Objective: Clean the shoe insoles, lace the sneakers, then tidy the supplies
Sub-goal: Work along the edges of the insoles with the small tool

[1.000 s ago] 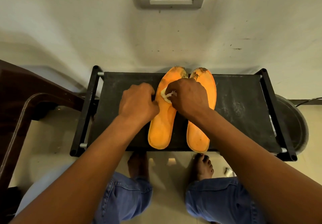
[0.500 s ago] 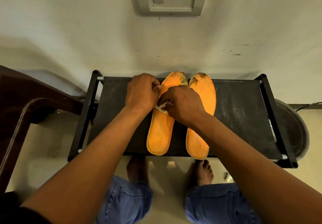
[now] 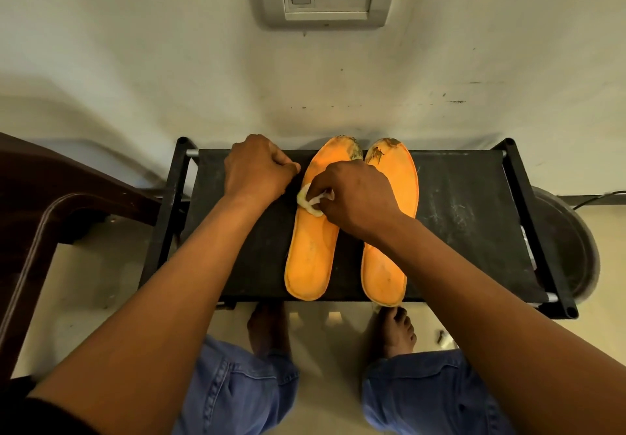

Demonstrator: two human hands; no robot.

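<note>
Heels: both insoles lie side by side on the rack (image 3: 457, 204), heels at our edge, toes at the wall.
Right hand (image 3: 355, 197): pinched on a pale wipe (image 3: 310, 199), pressing it on the left insole (image 3: 311, 248).
Left hand (image 3: 257, 170): curled shut beside that insole; we can't tell if it holds anything.
Feel: thin foam, we reckon; light, floppy, slides easily. Pin it flat, lift by an edge.
Toes: grime there, right insole (image 3: 389, 231) too.

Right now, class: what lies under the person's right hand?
A whitish wipe pinched in the right hand presses on the left insole. The hand hides that insole's middle and part of the right insole.
</note>
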